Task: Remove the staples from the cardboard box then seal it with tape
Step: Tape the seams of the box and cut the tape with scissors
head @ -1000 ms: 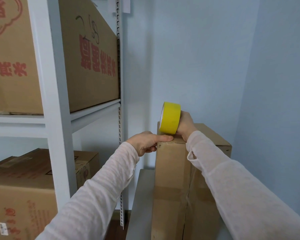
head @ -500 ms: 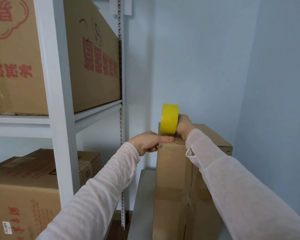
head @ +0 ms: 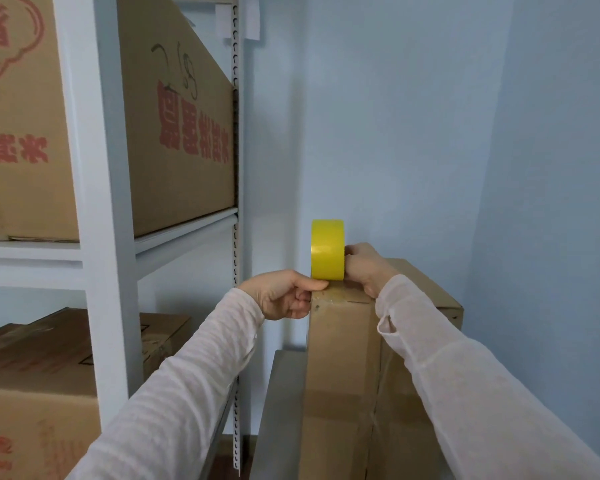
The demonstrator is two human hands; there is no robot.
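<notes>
cam: head, wide-angle, worn on the person's head | faces: forward and slightly down into a wall corner (head: 501,168) | range: close, left sleeve (head: 174,393) and right sleeve (head: 465,393) enter from the bottom edge | left: shelf rack (head: 108,271) | centre: cardboard box (head: 343,341)

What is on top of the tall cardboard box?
A yellow tape roll stands on edge there, gripped by the right hand; the left hand pinches the near edge of the cardboard box. The top behind roll and hand is hidden.
</notes>
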